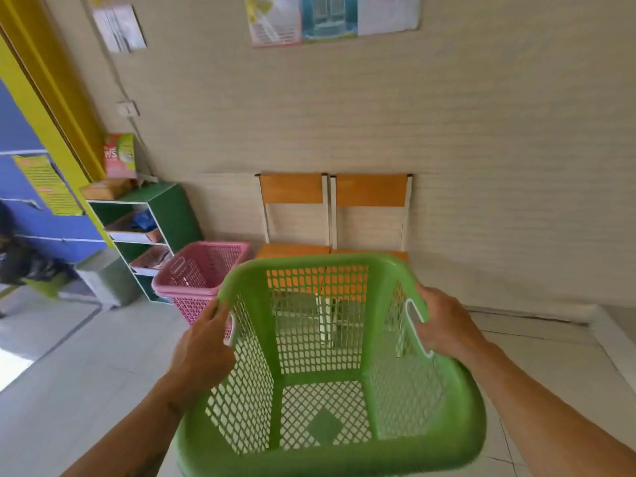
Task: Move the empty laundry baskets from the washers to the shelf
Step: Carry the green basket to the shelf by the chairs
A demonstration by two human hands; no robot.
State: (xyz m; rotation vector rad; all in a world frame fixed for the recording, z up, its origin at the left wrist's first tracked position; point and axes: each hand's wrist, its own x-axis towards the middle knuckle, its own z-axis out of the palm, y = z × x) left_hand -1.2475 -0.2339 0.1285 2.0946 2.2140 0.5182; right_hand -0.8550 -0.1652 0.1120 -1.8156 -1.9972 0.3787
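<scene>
The scene is brightly and evenly lit by daylight, strongest as a blown-out glare patch on the floor tiles [13, 366] far to the left of the left hand [201, 352]. Shadows are soft and faint. Wide-angle distortion tilts and bows the wall [481, 149] beyond both hands. Slight motion blur softens the posters [330, 18] high above.

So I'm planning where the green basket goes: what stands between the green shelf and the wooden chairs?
In the head view, stacked pink baskets stand on the floor between the green shelf and the chairs.
</scene>
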